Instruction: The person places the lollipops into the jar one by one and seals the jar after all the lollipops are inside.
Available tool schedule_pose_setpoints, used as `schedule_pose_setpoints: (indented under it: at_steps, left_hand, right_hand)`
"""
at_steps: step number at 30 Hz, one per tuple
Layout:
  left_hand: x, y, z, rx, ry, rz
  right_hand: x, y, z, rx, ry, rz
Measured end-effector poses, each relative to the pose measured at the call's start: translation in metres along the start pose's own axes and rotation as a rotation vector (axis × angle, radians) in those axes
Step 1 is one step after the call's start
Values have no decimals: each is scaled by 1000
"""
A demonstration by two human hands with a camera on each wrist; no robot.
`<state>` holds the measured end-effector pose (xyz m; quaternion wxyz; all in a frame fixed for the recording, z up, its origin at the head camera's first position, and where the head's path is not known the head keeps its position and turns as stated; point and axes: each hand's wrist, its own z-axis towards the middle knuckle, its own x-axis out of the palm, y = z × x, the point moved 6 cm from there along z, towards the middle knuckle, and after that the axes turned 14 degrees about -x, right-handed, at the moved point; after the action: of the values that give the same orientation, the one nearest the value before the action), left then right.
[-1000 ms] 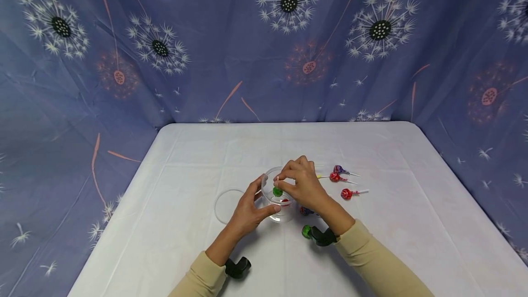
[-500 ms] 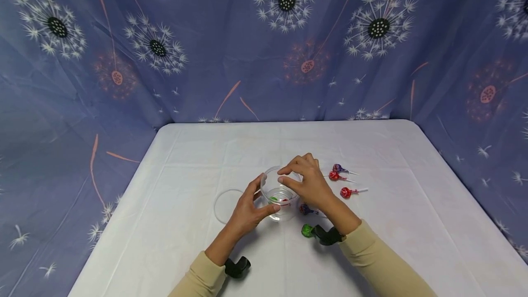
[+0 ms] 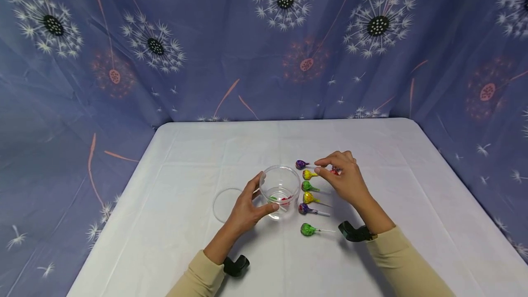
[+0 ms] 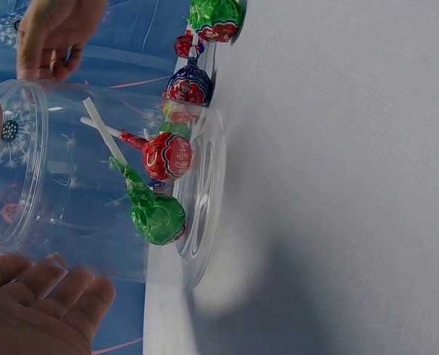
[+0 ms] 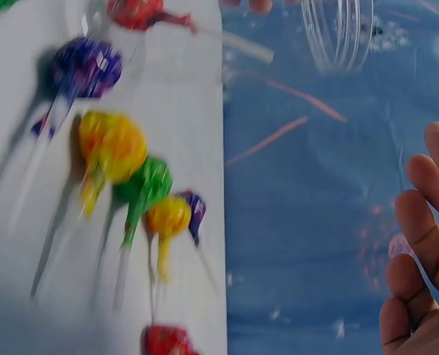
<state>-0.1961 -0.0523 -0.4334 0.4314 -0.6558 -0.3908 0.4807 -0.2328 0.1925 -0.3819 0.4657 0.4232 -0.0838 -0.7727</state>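
Note:
My left hand grips a clear plastic jar round its side, thumb in front and fingers behind. A red lollipop and a green lollipop lie at its bottom, sticks leaning up, in the left wrist view. Holding nothing, my right hand is over the far end of a column of lollipops, fingers loosely bent. Nearest its fingertips are a purple lollipop and a yellow lollipop. Part of a red lollipop shows behind the hand.
Right of the jar lie another green lollipop, a yellow one and a purple one. A further green lollipop lies nearer the front. Left of the jar is a clear round lid on the white-covered table.
My right hand let go of a green lollipop inside the jar, then moved right, away from the rim and over the lollipops. My left hand stays on the jar.

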Motion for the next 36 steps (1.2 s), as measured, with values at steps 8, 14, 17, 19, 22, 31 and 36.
schedule_pose_setpoints:
  at_steps: [8, 14, 17, 19, 22, 31, 36]
  left_hand:
    - [1, 16, 10, 26, -1, 2]
    - [1, 17, 10, 27, 4, -10]
    - [1, 17, 9, 24, 1, -9]
    - [2, 16, 9, 19, 0, -9]
    - [2, 11, 7, 4, -3, -5]
    - [-2, -15, -9, 4, 15, 8]
    - [-2, -15, -9, 9, 13, 5]
  right_hand:
    - [-17, -37, -21, 134, 45, -83]
    - [-30, -67, -41, 194, 72, -137]
    - [-37, -79, -50, 216, 86, -146]
    - [-41, -85, -56, 229, 100, -155]
    - [-44, -94, -64, 250, 124, -165]
    - [-46, -108, -79, 280, 197, -166]
    - [-46, -115, -86, 281, 236, -175]
